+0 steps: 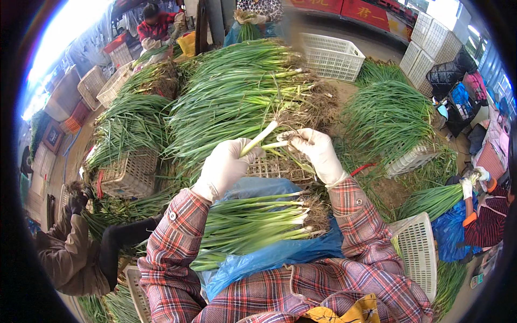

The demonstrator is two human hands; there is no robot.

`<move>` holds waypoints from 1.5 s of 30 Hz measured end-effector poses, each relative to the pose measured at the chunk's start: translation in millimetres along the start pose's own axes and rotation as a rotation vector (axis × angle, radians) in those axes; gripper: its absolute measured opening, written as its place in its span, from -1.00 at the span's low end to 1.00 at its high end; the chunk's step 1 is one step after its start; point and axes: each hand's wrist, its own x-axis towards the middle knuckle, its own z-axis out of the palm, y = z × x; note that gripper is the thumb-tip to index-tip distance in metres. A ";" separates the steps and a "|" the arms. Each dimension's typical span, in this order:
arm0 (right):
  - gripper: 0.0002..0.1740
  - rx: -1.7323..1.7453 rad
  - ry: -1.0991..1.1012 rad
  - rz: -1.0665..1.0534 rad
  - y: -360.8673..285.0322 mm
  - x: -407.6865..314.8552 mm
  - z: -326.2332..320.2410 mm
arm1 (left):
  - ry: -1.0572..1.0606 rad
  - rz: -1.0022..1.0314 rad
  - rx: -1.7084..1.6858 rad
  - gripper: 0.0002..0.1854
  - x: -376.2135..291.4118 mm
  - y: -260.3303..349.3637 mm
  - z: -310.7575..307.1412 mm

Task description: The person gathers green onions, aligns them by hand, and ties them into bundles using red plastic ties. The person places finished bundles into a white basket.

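My left hand (228, 165), in a white glove, is closed around the pale stems of green onions (260, 139) held above the lap. Close on its right, my right hand (313, 151), gloved too, pinches roots or a strip of leaf at the root end of a thinner stem. Below both hands, a bunch of green onions (250, 226) lies on blue plastic sheeting (274, 250) over the lap, roots to the right. Beyond the hands rises a large heap of green onions (230, 93), its brown roots also to the right.
A plastic crate (278, 167) stands just past the lap. More onions lie on crates at left (137, 173) and right (416, 157). An empty white crate (333, 58) is at the back. Co-workers sit at left (76, 254), right (484, 218) and back (155, 28).
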 end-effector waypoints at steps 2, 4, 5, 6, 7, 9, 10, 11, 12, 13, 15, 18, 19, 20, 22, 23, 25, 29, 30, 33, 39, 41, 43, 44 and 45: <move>-0.82 0.572 -0.057 0.069 4.0 -0.9 4.9 | -0.103 0.012 -0.285 -0.82 -1.9 -4.0 6.5; -0.83 0.947 0.090 0.217 -16.1 -9.7 20.7 | -0.216 -0.011 -0.563 -0.83 -6.3 14.3 15.2; -0.80 1.230 -0.290 0.159 15.0 -2.2 5.2 | -0.315 0.034 -0.610 -0.82 0.6 4.3 19.7; -0.80 1.163 -0.188 0.157 13.3 -3.6 4.9 | -0.297 0.030 -0.569 -0.82 4.0 -0.3 25.6; -0.80 1.095 -0.087 0.156 11.5 -4.6 4.4 | -0.278 0.026 -0.528 -0.82 5.4 -2.3 30.1; -0.80 0.170 0.216 0.146 15.0 -1.1 -13.1 | -0.142 -0.023 -0.105 -0.81 11.1 -5.2 23.2; -0.79 -0.164 0.286 0.089 12.0 -5.6 -22.9 | -0.051 0.055 0.053 -0.79 10.3 -10.0 21.9; -0.78 0.104 0.426 0.102 43.1 -3.9 -65.3 | -0.028 0.078 0.218 -0.77 8.2 9.0 18.9; -0.78 0.239 0.523 0.125 77.3 -6.0 -114.7 | -0.029 0.033 0.174 -0.78 10.5 14.9 17.8; -0.78 0.387 0.606 0.153 100.3 -11.4 -140.7 | -0.021 -0.029 0.139 -0.78 9.5 16.0 14.8; -0.76 0.236 0.557 0.267 96.7 -26.3 -128.3 | 0.150 0.103 0.144 -0.81 12.0 10.5 17.9; -0.43 0.365 0.572 0.346 68.7 -31.8 -78.3 | 0.512 0.474 0.137 -0.83 12.1 9.1 49.8; -0.35 0.518 0.523 0.339 67.0 -28.9 -69.2 | 0.581 0.504 0.250 -0.80 18.9 1.9 66.3; -0.31 0.647 0.440 0.347 59.9 -18.4 -47.8 | 0.185 0.444 0.581 -0.78 32.6 -9.7 81.9; -0.25 0.626 0.247 0.293 28.9 -15.0 -14.0 | -0.331 0.275 0.721 -0.67 35.9 -33.2 100.9; -0.24 0.311 0.157 0.190 42.6 -15.0 -26.7 | -0.232 0.284 0.721 -0.66 32.5 -40.8 98.7; -0.27 0.398 0.362 0.173 48.5 -6.9 -48.7 | -0.036 0.324 0.764 -0.62 26.4 -27.6 60.0; -0.59 -0.122 0.389 0.313 101.6 -25.0 -114.1 | 0.245 0.277 1.253 -0.74 -1.4 -11.7 18.8; -0.69 -0.122 0.352 0.289 117.9 -28.0 -110.6 | 0.187 0.231 1.314 -0.69 -17.4 4.9 21.9; -0.68 -0.523 0.184 0.358 159.5 -21.3 -90.5 | -0.090 0.350 0.853 -0.17 -63.3 24.8 48.0; -0.53 -1.058 -0.121 0.076 181.9 23.4 -49.9 | -0.285 0.474 0.425 -0.37 -104.3 -67.0 138.7; -0.59 -1.185 -0.184 0.049 192.1 39.6 -43.6 | -0.385 0.370 0.289 -0.41 -96.1 -63.5 130.4; -0.64 -1.281 -0.300 0.118 204.7 51.1 -39.2 | -0.452 0.310 0.168 -0.48 -95.5 -55.8 119.6; -0.68 -1.301 -0.266 0.155 217.5 56.1 -39.2 | -0.409 0.373 0.174 -0.50 -96.7 -56.1 115.3; -0.72 -1.337 -0.286 0.147 207.8 57.1 -34.2 | -0.364 0.427 0.175 -0.51 -100.0 -57.1 110.3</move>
